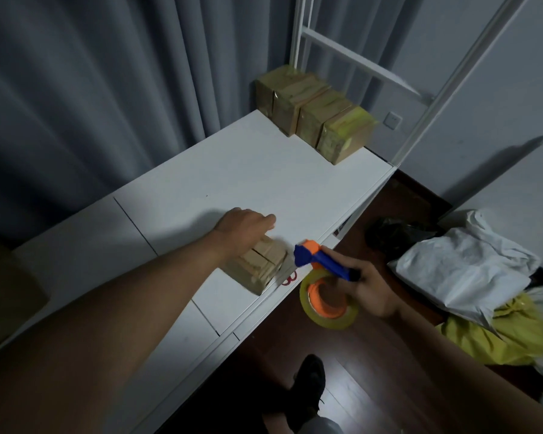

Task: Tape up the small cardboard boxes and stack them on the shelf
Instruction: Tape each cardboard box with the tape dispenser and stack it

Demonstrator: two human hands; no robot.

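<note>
A small cardboard box [257, 267] sits near the front edge of the white shelf top [232, 177]. My left hand [243, 225] lies over the box's far end, fingers curled down on it. My right hand [369, 291] grips a blue and orange tape dispenser [318, 260] carrying a yellowish tape roll [328, 303], held just right of the box, past the shelf edge. Several taped boxes [314, 115] stand in a row at the far end of the shelf top.
A red mark, perhaps scissor handles [290, 278], shows beside the box at the edge. White shelf frame posts [445, 89] rise at the far end. White and yellow bags [470, 274] lie on the dark floor to the right. Grey curtains hang behind.
</note>
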